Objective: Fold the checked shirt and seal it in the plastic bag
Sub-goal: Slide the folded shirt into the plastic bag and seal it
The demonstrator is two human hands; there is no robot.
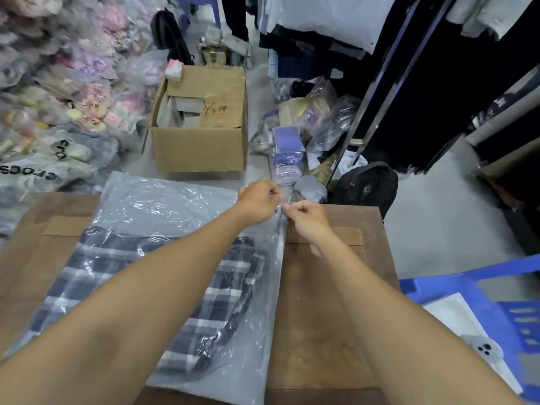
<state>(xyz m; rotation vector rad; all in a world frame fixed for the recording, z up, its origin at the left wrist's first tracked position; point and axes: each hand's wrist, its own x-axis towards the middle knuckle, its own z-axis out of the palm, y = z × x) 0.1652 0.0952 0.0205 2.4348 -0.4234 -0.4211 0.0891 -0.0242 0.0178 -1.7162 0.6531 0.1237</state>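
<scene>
head view: both hands pinched at the bag's far right edge

seen from above, with both forearms reaching forward over a brown table top (321,302). lying flat on it, a clear plastic bag (163,206), far end hanging a little past the table's back edge. inside, a folded checked shirt (122,276) in dark blue and white, filling the near and middle part of the bag, with the far part of the bag empty and crinkled.

left hand (258,201) curled into a loose fist at the bag's far right corner, thumb and fingertips closed together on the thin strip of plastic running along the bag's right edge. right hand (306,219) just beside it, almost touching, fingers likewise drawn shut on the same strip, a little nearer to the camera. exact hold hard to read, since the film is transparent and small between the fingers. shirt well back from both grips, lower left of the hands and partly hidden under the left forearm.

beyond the table, an open cardboard box (201,150) on the floor, handwriting on one flap. to the left, heaps of bagged goods (58,83). to the right, a black backpack (368,182) at the foot of a clothes rack (388,83) hung with dark garments. at lower right, a blue plastic stool (496,290) with a phone (483,350) resting by a white sheet.
</scene>
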